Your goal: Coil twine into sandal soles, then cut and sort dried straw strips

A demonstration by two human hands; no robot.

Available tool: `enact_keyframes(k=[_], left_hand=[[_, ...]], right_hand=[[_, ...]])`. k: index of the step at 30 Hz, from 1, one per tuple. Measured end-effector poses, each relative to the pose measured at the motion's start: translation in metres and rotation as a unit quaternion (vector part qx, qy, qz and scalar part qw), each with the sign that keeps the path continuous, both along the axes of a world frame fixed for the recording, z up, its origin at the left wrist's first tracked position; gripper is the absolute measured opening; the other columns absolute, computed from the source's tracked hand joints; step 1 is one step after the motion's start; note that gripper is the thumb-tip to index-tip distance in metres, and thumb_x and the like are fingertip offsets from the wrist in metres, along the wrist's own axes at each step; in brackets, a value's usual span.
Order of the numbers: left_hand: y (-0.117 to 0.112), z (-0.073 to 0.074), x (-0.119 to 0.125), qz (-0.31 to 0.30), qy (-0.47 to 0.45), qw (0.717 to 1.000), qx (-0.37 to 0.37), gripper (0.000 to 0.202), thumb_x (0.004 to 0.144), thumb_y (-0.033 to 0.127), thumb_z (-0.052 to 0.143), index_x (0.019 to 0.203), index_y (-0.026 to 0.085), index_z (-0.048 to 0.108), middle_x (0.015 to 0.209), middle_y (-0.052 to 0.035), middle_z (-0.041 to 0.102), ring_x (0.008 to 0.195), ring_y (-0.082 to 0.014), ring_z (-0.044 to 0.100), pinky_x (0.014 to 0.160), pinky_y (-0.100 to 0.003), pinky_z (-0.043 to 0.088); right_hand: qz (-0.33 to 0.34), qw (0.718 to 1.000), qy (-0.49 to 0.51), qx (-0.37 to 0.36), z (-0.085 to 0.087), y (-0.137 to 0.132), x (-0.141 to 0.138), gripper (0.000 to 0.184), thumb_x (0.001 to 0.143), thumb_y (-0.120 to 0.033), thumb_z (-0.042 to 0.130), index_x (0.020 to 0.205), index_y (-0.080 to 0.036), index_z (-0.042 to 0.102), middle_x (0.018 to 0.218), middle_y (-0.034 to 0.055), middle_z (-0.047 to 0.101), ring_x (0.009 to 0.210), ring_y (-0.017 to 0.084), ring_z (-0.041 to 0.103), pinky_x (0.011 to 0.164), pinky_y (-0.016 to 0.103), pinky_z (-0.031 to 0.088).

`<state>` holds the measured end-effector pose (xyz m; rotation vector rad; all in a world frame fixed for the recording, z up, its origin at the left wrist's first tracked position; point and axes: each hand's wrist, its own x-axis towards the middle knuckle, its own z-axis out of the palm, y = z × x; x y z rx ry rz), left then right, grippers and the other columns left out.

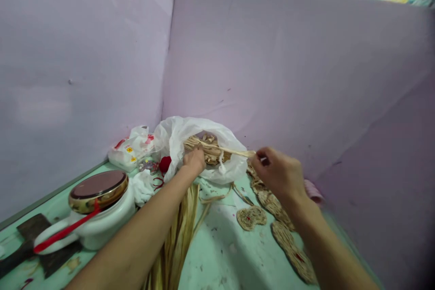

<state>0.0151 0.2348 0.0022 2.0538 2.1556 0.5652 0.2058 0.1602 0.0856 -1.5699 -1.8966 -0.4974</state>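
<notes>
A white plastic bag point(224, 132) lies open at the back of the table, with a bundle of dry, straw-coloured plant strips point(212, 153) inside. At the bag's mouth, my left hand point(195, 161) is closed against the bundle; what its fingers grip is partly hidden. My right hand point(280, 170), to the right of the bag, pinches the end of a pale dry strip point(234, 151) that stretches back into the bag. Longer dry strips point(178, 240) lie on the table below my left forearm.
Coiled woven straw pieces point(251, 217) lie on the green table point(224, 258) near my right arm. At left stand a white mug point(107, 222) with a gold-rimmed lid, a dark-bladed tool point(34, 231), a tissue pack point(132, 149) and red yarn point(165, 164). Lilac panels point(288, 77) enclose the table.
</notes>
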Motion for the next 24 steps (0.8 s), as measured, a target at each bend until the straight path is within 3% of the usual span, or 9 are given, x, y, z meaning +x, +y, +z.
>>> enact_keyframes(k=[4, 6, 8, 10, 13, 16, 18, 20, 24], left_hand=[[-0.036, 0.042, 0.006, -0.011, -0.011, 0.999, 0.040, 0.040, 0.076, 0.021, 0.045, 0.115, 0.013, 0.051, 0.116, -0.0174, 0.055, 0.100, -0.0265, 0.057, 0.081, -0.034, 0.043], [-0.062, 0.055, 0.008, -0.049, -0.045, 0.997, 0.034, 0.033, 0.073, 0.022, 0.047, 0.103, 0.013, 0.058, 0.107, -0.0164, 0.060, 0.097, -0.0269, 0.057, 0.077, -0.032, 0.043], [-0.090, 0.059, 0.009, -0.087, -0.052, 0.995, -0.002, 0.020, 0.069, 0.018, 0.048, 0.081, 0.014, 0.064, 0.083, -0.0115, 0.065, 0.081, -0.0229, 0.060, 0.066, -0.027, 0.042], [-0.121, 0.054, 0.011, -0.159, -0.072, 0.983, -0.056, 0.014, 0.068, 0.019, 0.049, 0.061, 0.016, 0.061, 0.061, -0.0046, 0.060, 0.064, -0.0172, 0.056, 0.057, -0.023, 0.037], [-0.169, 0.040, 0.018, -0.203, -0.179, 0.962, -0.026, 0.028, 0.074, 0.027, 0.044, 0.051, 0.016, 0.053, 0.053, -0.0001, 0.050, 0.056, -0.0121, 0.047, 0.052, -0.022, 0.030], [-0.205, 0.028, 0.031, -0.269, -0.341, 0.887, -0.158, 0.028, 0.071, 0.035, 0.050, 0.053, 0.015, 0.054, 0.044, 0.0045, 0.039, 0.044, -0.0074, 0.034, 0.045, -0.020, 0.024], [-0.218, 0.021, 0.041, -0.244, -0.430, 0.840, -0.223, 0.018, 0.062, 0.030, 0.058, 0.054, 0.014, 0.054, 0.040, 0.0068, 0.037, 0.039, -0.0053, 0.030, 0.040, -0.020, 0.021], [-0.221, 0.015, 0.047, -0.168, -0.510, 0.809, -0.239, 0.013, 0.056, 0.026, 0.059, 0.055, 0.015, 0.052, 0.036, 0.0075, 0.039, 0.033, -0.0050, 0.030, 0.036, -0.019, 0.020], [-0.214, 0.005, 0.050, -0.087, -0.600, 0.758, -0.242, 0.014, 0.056, 0.026, 0.059, 0.053, 0.017, 0.048, 0.032, 0.0046, 0.044, 0.027, -0.0054, 0.031, 0.031, -0.018, 0.020]], right_hand=[[0.059, 0.970, 0.237, -0.009, 0.007, -0.057, 0.035, 0.018, 0.071, -0.037, 0.060, 0.075, -0.021, 0.066, 0.062, 0.0037, 0.064, 0.054, 0.015, 0.055, 0.055, 0.027, 0.041], [0.098, 0.930, 0.344, -0.081, 0.002, -0.082, 0.046, 0.019, 0.065, -0.038, 0.066, 0.074, -0.021, 0.068, 0.061, 0.0039, 0.063, 0.054, 0.016, 0.054, 0.052, 0.028, 0.042], [0.139, 0.891, 0.399, -0.170, -0.005, -0.105, 0.051, 0.017, 0.060, -0.035, 0.070, 0.070, -0.021, 0.069, 0.057, 0.0028, 0.062, 0.052, 0.016, 0.053, 0.050, 0.028, 0.041], [0.177, 0.864, 0.409, -0.234, -0.016, -0.124, 0.050, 0.011, 0.059, -0.030, 0.070, 0.064, -0.021, 0.069, 0.057, 0.0018, 0.062, 0.051, 0.014, 0.053, 0.049, 0.027, 0.041], [0.231, 0.843, 0.401, -0.274, -0.038, -0.144, 0.042, 0.004, 0.063, -0.022, 0.066, 0.065, -0.020, 0.069, 0.064, 0.0020, 0.064, 0.057, 0.014, 0.055, 0.055, 0.026, 0.042], [0.228, 0.814, 0.447, -0.292, -0.061, -0.154, 0.028, 0.004, 0.064, -0.020, 0.066, 0.067, -0.019, 0.069, 0.060, 0.0005, 0.063, 0.056, 0.013, 0.054, 0.055, 0.026, 0.042], [0.215, 0.779, 0.515, -0.286, -0.072, -0.157, 0.018, 0.009, 0.061, -0.023, 0.069, 0.068, -0.018, 0.068, 0.060, 0.0000, 0.063, 0.056, 0.012, 0.055, 0.056, 0.026, 0.044], [0.203, 0.728, 0.595, -0.274, -0.079, -0.158, 0.009, 0.021, 0.059, -0.030, 0.072, 0.074, -0.017, 0.067, 0.068, 0.0013, 0.065, 0.063, 0.014, 0.058, 0.061, 0.027, 0.047], [0.214, 0.590, 0.692, -0.357, -0.081, -0.165, -0.005, 0.038, 0.066, -0.048, 0.066, 0.084, -0.015, 0.061, 0.076, 0.0055, 0.066, 0.064, 0.016, 0.062, 0.062, 0.031, 0.049]])
